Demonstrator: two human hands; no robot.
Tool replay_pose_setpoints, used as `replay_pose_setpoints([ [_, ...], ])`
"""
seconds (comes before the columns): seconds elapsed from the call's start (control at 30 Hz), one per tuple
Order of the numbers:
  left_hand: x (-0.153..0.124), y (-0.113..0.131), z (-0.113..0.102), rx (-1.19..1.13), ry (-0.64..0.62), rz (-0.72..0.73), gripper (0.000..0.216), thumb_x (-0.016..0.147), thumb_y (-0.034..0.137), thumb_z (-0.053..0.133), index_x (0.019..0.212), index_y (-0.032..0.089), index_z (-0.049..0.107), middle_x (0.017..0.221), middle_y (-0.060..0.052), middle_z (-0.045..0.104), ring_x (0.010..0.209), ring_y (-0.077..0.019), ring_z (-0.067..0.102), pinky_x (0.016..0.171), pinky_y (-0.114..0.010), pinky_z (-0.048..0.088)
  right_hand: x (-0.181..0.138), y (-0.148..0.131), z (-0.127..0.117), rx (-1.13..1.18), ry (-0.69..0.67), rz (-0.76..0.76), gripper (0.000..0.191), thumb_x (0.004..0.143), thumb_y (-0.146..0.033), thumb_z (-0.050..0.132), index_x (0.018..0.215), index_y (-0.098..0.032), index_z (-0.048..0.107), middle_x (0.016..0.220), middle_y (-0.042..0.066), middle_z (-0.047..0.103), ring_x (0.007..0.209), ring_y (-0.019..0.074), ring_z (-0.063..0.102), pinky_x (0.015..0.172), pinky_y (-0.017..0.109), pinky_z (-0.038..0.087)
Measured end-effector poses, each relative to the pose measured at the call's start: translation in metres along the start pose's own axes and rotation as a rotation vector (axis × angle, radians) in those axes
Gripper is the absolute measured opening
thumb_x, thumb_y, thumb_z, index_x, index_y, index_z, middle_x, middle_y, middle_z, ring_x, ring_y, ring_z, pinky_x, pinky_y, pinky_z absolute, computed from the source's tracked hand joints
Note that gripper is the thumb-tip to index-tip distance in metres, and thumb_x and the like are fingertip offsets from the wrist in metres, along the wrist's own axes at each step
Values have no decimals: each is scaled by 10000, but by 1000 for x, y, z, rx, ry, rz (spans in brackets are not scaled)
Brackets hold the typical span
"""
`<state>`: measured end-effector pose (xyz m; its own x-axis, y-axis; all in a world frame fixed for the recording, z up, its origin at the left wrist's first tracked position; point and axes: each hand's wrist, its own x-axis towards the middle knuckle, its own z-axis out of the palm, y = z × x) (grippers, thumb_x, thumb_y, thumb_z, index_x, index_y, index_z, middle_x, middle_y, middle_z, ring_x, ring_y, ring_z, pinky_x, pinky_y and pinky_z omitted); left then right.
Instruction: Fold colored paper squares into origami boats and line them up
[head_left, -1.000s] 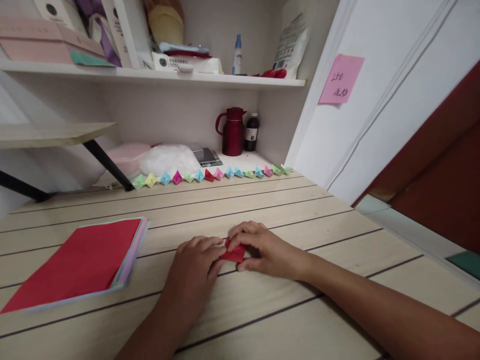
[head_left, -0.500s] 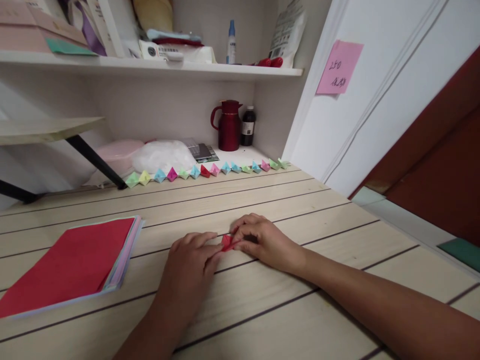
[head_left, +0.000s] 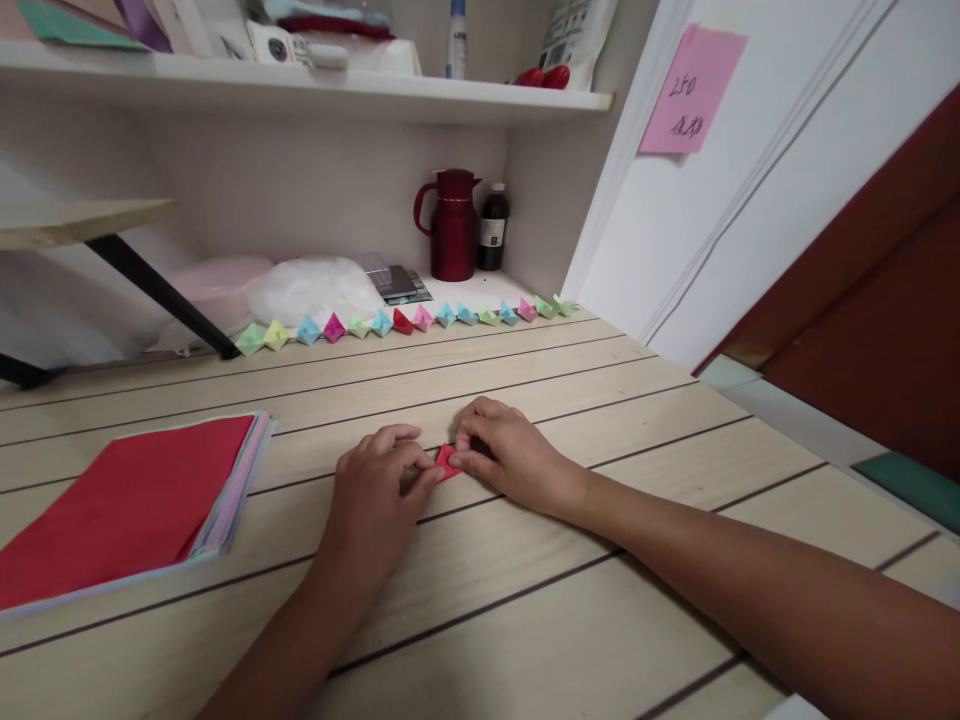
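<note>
A small folded piece of red paper (head_left: pixel 447 463) lies on the wooden-slat tabletop between my hands, its visible part roughly triangular. My left hand (head_left: pixel 377 492) holds its left corner between thumb and forefinger, the other fingers loosely curved. From the right, my right hand (head_left: pixel 517 456) has its thumb and fingers closed on the paper's right side, covering part of it. Beyond my hands, a row of little folded paper boats (head_left: pixel 403 321) in several colours runs along the back of the table. At the left lies a stack of coloured paper (head_left: pixel 142 500), red on top.
A dark red jug (head_left: pixel 453 228) and a dark bottle (head_left: pixel 493 230) stand at the back under a white shelf (head_left: pixel 420 100). A small stand's black leg (head_left: pixel 161 290) meets the table at back left. Beside it is a white plastic bag (head_left: pixel 315 292).
The view has tilted down a little. The red paper's raised flap now lies flatter as a small triangle, and my fingers have shifted slightly on its two sides.
</note>
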<state>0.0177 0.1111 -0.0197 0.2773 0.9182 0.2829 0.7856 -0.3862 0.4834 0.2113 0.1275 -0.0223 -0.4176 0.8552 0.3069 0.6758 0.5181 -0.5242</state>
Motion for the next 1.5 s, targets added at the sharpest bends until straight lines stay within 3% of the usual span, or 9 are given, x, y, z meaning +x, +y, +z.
replay_pose_setpoints([
  [0.27,0,1,5,86,21,25,86,813,221,639,756,207,576,1074,-52,655,1055,-252,583,893,-432,436,3,-3,2,-63,9,36,91,861,-254,634,837,-193,571,901,38,568,899,190,524,819,328,398],
  [0.33,-1,3,6,104,27,30,59,827,218,624,874,206,592,1082,-55,655,1044,-250,580,896,-432,436,4,-2,3,-57,16,34,90,853,-249,643,875,-197,573,910,39,565,906,192,524,819,324,398],
  [0.47,-3,4,6,129,24,73,284,864,226,580,1146,248,604,1230,-60,614,1124,-251,555,942,-436,425,7,0,2,-7,15,38,118,820,-245,683,879,-204,590,901,28,560,861,175,533,798,304,405],
  [0.73,-6,0,4,240,-21,133,269,907,286,545,1114,372,694,1292,-29,637,1155,-288,545,938,-492,398,4,8,-2,189,39,60,70,794,-196,700,854,-184,665,886,24,592,760,131,559,713,263,446],
  [0.87,-8,2,1,238,-25,113,276,906,279,552,1127,376,684,1304,-20,634,1164,-272,545,939,-477,389,-4,5,-10,256,171,76,50,832,-163,643,838,-187,687,831,18,657,740,133,578,678,254,456],
  [1.07,-10,4,2,247,6,109,243,903,275,556,1073,347,713,1285,-26,648,1142,-268,561,939,-465,386,-18,-14,-2,-69,74,-251,190,926,-188,532,1001,-203,706,973,78,698,932,199,598,839,334,481],
  [1.2,-10,0,5,205,30,100,268,895,243,555,1094,350,700,1278,-26,651,1148,-262,557,944,-468,375,-28,-22,4,-281,-25,-326,244,952,-249,490,1093,-183,679,1054,120,684,985,238,573,856,376,483],
  [1.33,-8,-5,4,107,8,32,263,862,290,612,1117,311,673,1274,-26,652,1170,-244,551,972,-455,357,-24,-21,-1,-160,-18,-229,211,950,-280,505,1020,-207,690,1049,87,689,980,222,582,866,366,472],
  [1.5,-8,-4,-1,84,-6,8,325,858,289,610,1182,269,613,1283,-42,641,1190,-235,540,986,-438,342,1,-9,0,145,-2,-3,148,855,-243,640,722,-182,620,815,25,637,778,153,584,733,282,459],
])
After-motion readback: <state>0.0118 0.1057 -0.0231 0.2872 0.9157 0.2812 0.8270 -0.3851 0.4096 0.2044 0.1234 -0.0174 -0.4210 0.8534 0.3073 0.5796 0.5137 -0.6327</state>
